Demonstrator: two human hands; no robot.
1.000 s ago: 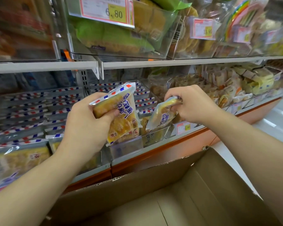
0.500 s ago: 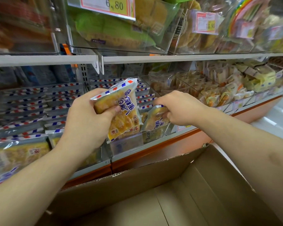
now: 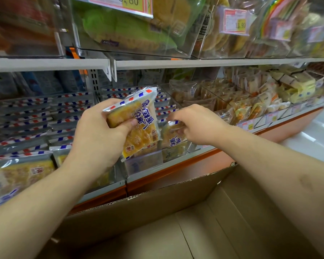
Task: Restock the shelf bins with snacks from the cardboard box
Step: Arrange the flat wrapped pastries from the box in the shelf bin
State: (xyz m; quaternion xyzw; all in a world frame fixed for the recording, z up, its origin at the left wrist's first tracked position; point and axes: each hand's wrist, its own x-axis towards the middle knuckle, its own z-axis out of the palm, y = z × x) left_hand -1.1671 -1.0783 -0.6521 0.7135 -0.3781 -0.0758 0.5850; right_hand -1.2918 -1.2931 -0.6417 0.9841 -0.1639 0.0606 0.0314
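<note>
My left hand [image 3: 97,135] grips a clear snack pack [image 3: 145,135] of yellow cake slices with a red and blue striped edge, held upright in front of the lower shelf. My right hand [image 3: 196,124] reaches into the clear shelf bin [image 3: 144,161] just to the right, its fingertips pinching the top edge of a second snack pack [image 3: 173,141] that stands in the bin. Rows of the same striped packs [image 3: 71,107] fill the bins behind and to the left. The open cardboard box [image 3: 157,202] is below my arms; the part of its floor that shows is bare.
An upper shelf [image 3: 195,63] carries clear bins of green and yellow bagged snacks with price tags [image 3: 234,21]. More small wrapped snacks [image 3: 260,101] fill bins to the right. The orange shelf base [image 3: 195,165] runs just behind the box; white floor [image 3: 314,139] lies at right.
My right hand has moved down and left, lowering its pack into the bin beside the left hand. The left hand has kept its pack nearly still.
</note>
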